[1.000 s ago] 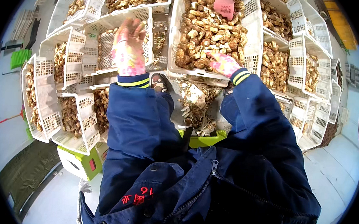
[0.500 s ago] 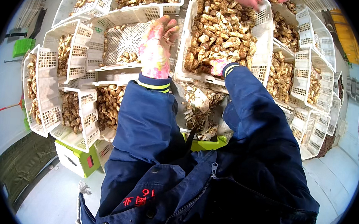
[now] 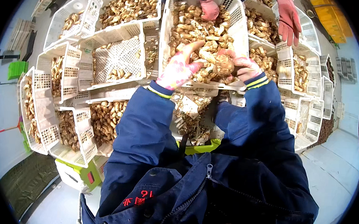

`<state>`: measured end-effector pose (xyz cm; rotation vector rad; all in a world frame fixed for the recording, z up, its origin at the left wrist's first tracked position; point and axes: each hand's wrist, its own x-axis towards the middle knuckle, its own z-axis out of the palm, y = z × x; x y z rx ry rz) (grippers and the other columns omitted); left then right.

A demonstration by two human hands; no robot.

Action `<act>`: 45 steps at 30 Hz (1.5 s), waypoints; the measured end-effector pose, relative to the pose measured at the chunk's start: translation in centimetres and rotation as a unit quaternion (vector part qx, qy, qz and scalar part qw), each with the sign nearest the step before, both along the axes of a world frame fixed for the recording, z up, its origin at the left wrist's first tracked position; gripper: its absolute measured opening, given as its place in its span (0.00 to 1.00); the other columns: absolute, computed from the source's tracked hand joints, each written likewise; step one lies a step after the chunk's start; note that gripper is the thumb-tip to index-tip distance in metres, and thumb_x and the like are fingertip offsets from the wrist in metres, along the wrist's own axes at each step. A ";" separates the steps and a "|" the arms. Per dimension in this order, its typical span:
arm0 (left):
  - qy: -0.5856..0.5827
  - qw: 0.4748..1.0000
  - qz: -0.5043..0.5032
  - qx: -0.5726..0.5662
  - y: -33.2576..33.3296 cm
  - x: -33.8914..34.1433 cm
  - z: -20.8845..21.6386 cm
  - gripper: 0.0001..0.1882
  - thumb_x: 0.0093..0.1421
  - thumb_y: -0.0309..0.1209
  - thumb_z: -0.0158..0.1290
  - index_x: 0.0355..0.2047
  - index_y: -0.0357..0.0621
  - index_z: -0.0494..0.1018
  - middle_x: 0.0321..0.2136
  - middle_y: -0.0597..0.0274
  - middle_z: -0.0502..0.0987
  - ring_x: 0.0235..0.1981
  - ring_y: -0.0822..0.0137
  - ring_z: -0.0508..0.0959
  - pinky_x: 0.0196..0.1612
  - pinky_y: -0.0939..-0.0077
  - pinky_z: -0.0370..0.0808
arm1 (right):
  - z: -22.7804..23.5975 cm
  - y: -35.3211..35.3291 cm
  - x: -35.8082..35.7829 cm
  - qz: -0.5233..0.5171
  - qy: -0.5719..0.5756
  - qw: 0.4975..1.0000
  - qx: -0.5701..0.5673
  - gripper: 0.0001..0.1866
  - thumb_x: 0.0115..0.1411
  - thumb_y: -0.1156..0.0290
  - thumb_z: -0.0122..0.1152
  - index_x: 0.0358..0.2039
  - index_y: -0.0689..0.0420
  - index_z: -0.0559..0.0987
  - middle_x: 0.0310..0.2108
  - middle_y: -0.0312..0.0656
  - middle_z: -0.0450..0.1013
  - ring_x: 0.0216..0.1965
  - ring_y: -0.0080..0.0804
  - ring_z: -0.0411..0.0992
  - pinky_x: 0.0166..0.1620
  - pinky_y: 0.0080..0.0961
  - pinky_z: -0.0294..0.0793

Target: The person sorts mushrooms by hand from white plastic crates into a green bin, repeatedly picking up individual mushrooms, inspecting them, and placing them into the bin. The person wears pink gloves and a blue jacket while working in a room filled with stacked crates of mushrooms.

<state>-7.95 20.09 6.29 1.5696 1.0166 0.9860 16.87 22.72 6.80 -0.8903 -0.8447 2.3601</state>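
Observation:
In front of me stands a white plastic crate (image 3: 165,42) heaped with brown and cream mushrooms (image 3: 216,37). Over its near right corner, my right hand (image 3: 248,69) has its fingers closed on a large brown-capped mushroom (image 3: 224,65). My left hand (image 3: 177,70), in a pink-patterned glove, is at the crate's near left part. Its thumb and fingers are spread apart beside the mushrooms, and nothing is gripped in it. Another person's red-gloved hand (image 3: 209,9) reaches into the far end of the same crate.
A second red-gloved hand (image 3: 289,20) hangs over the crates on the right. At left is a white crate (image 3: 117,54) with few mushrooms. More mushroom crates stand on both sides. Trimmings (image 3: 191,112) lie in a bin before me. A green-and-white box (image 3: 78,175) sits lower left.
My left hand has moved from the left crate into the middle crate. My right hand has come up with a large mushroom. The other person's hands have shifted, one reaching deeper into the crate.

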 end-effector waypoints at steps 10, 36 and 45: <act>-0.253 0.911 0.017 -0.326 -0.5 1.3 -1.8 0.16 0.61 0.38 0.49 0.43 0.40 0.70 0.28 0.62 0.76 0.28 0.74 0.74 0.30 0.81 0.70 | -1.4 0.0 -2.5 -0.140 -0.166 0.963 0.160 0.17 0.60 0.67 0.51 0.48 0.60 0.70 0.40 0.39 0.72 0.37 0.24 0.71 0.39 0.21 0.70; -0.182 0.948 0.218 -0.142 0.1 2.6 0.0 0.21 0.64 0.41 0.41 0.43 0.35 0.71 0.20 0.66 0.73 0.20 0.77 0.71 0.24 0.85 0.67 | -1.3 -0.6 -2.2 -0.274 0.189 0.940 -0.075 0.15 0.60 0.67 0.48 0.44 0.62 0.70 0.37 0.48 0.73 0.34 0.42 0.73 0.33 0.37 0.71; -0.151 0.953 0.191 -0.179 1.8 3.4 -1.3 0.25 0.66 0.46 0.33 0.49 0.39 0.67 0.24 0.64 0.72 0.21 0.76 0.67 0.25 0.84 0.65 | -0.7 0.5 3.5 -0.327 0.078 0.940 0.049 0.18 0.59 0.71 0.47 0.49 0.63 0.68 0.39 0.47 0.73 0.38 0.38 0.72 0.41 0.31 0.73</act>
